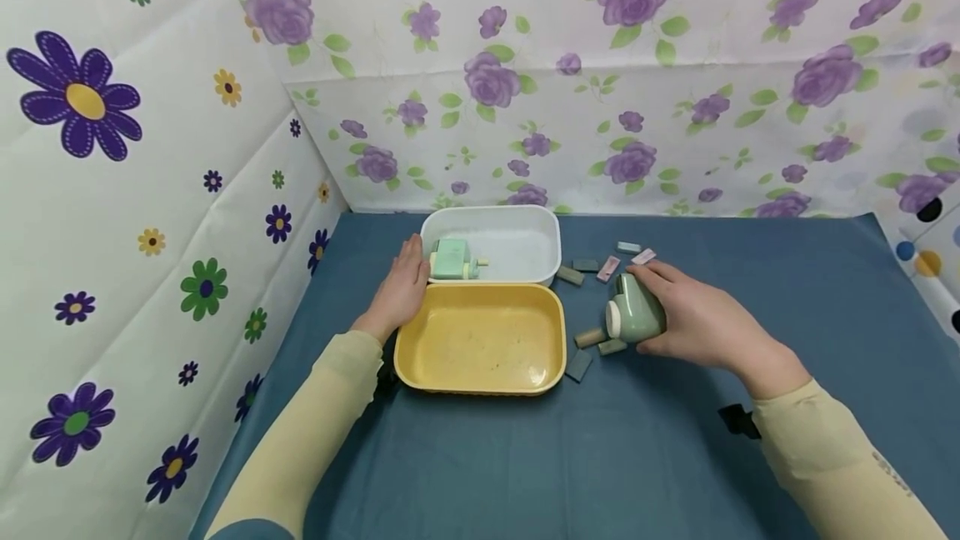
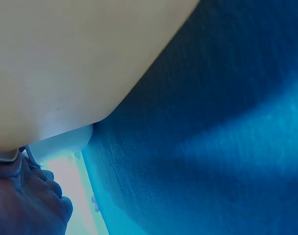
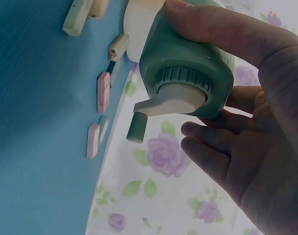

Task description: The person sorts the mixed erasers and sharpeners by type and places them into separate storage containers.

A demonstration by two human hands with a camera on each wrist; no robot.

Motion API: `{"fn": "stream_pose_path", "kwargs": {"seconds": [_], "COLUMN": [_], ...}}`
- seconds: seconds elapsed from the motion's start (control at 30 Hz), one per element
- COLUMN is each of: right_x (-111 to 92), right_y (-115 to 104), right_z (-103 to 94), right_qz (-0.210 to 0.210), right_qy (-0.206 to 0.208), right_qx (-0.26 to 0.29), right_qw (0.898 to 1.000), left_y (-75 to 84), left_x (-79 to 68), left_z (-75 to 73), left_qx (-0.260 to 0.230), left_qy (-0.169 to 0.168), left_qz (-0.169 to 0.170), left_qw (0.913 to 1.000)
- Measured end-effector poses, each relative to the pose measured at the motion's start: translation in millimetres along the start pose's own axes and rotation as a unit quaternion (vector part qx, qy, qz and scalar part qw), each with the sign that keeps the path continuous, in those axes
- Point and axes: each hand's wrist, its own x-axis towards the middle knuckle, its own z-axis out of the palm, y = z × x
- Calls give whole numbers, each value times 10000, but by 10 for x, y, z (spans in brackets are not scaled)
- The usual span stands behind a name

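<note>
My right hand [image 1: 708, 319] grips a dark green hand-crank pencil sharpener [image 1: 639, 311] above the cloth, right of the yellow basket [image 1: 480, 386]. In the right wrist view, the sharpener's white crank [image 3: 176, 100] with its green knob faces the camera, and the thumb lies over the body. My left hand [image 1: 401, 286] rests with extended fingers along the left side of the white basket [image 1: 525, 244] and the yellow one. A mint green crank sharpener [image 1: 452, 258] lies inside the white basket. The left wrist view shows part of the left hand [image 2: 31, 196] beside a basket's outer wall.
Several small eraser-like blocks lie around the right hand: a pink block [image 1: 608, 268], a brown block [image 1: 590, 337], a grey block [image 1: 579, 366] and others. Blue cloth [image 1: 495, 473] covers the table. Flowered sheets [image 1: 465, 140] stand at the back and left.
</note>
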Motion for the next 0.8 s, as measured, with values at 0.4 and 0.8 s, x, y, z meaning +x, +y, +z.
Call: {"fn": "stream_pose_path", "kwargs": {"seconds": [0.4, 0.8], "right_x": [85, 266], "right_y": [-95, -193], "right_z": [-17, -84], "right_qz": [-107, -174], "right_qy": [10, -13], "right_qx": [84, 39], "right_qw": [9999, 9998], "left_y": [3, 21], "left_x": [11, -2], "left_z": [20, 4], "left_qx": [27, 34], "left_qy": [57, 29], "left_qz": [-11, -4], "left_qw": [10000, 10000]}}
